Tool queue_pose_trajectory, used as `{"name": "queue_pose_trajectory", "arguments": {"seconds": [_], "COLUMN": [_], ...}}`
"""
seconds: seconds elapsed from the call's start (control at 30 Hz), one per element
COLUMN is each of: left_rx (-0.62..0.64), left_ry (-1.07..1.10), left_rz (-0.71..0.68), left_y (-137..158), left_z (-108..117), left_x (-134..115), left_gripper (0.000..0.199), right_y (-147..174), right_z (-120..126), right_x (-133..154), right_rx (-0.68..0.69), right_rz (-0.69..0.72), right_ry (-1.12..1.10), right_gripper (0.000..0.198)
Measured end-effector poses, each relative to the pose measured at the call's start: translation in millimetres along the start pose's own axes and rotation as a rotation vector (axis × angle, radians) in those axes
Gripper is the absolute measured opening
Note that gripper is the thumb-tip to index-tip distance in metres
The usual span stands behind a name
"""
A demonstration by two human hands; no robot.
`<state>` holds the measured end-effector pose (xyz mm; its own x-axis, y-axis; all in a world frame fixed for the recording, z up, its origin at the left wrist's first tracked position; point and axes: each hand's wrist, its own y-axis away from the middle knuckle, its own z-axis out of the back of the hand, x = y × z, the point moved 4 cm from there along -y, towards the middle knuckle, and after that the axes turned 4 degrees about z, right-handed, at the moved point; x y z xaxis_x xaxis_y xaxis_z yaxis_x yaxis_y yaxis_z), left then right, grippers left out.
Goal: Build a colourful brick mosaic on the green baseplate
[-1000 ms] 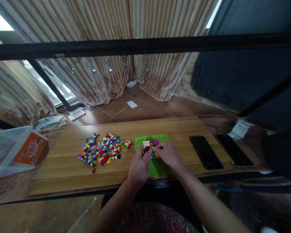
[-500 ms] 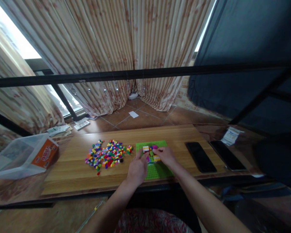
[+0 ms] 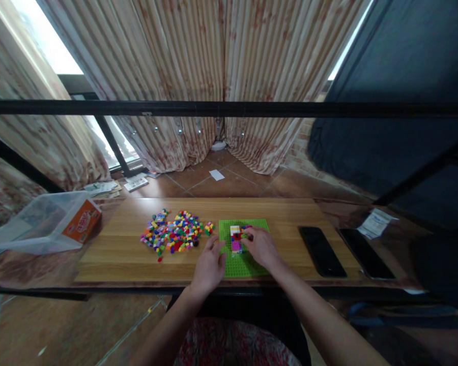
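A green studded baseplate (image 3: 244, 268) lies on the board in front of me, with a low structure of building bricks (image 3: 235, 245) in white, red, pink and other colours on it. My right hand (image 3: 262, 247) reaches over the baseplate from the right. Its thumb and fingers are closed at the structure's right side and cover part of it. At the baseplate's left edge, my left hand (image 3: 209, 263) is apart from the structure, thumb and forefinger separated. A small loose cluster of bricks (image 3: 209, 227) lies just beyond the left fingers.
A heap of mixed small bricks (image 3: 175, 233) spreads over the left of the wooden board (image 3: 118, 259). Two dark phones, one on the board (image 3: 322, 251) and one at its right edge (image 3: 366, 254), lie at right. A clear plastic box (image 3: 53, 216) with an orange label stands far left.
My left hand has drawn back left from the bricks to the baseplate's edge. My right hand stays at the structure's right side. The whole view has shifted and levelled slightly.
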<state>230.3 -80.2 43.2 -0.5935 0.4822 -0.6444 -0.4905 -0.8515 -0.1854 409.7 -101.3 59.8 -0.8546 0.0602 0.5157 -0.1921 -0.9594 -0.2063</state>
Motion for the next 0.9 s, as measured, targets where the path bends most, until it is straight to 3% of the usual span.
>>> {"name": "queue_pose_trajectory", "arguments": {"seconds": [0.23,0.43,0.63,0.73,0.9], "left_rx": [-0.005,0.031,0.054,0.055,0.06], "left_ry": [0.02,0.033,0.005,0.003,-0.036], "left_rz": [0.017,-0.032,-0.111,-0.127,-0.11], "left_y": [-8.3,-19.0,-24.0,-24.1,-21.6], "left_z": [6.0,1.8,-10.8,-14.6,-19.3], "left_x": [3.8,-10.7,-26.1,-29.1,-29.3], "left_gripper": [0.031,0.034,0.034,0.032,0.032], "right_y": [-12.3,-8.8,-8.9,-7.0,2.5], "right_z": [8.7,4.4,4.8,10.6,15.8], "right_x": [-15.0,-7.4,-4.2,-7.3,-20.7], "right_rx": [0.062,0.102,0.155,0.08,-0.146], "right_rz": [0.02,0.101,0.088,0.053,-0.12], "right_ry": [-0.141,-0.166,-0.156,-0.193,-0.175], "right_gripper": [0.022,0.028,0.032,0.028,0.022]}}
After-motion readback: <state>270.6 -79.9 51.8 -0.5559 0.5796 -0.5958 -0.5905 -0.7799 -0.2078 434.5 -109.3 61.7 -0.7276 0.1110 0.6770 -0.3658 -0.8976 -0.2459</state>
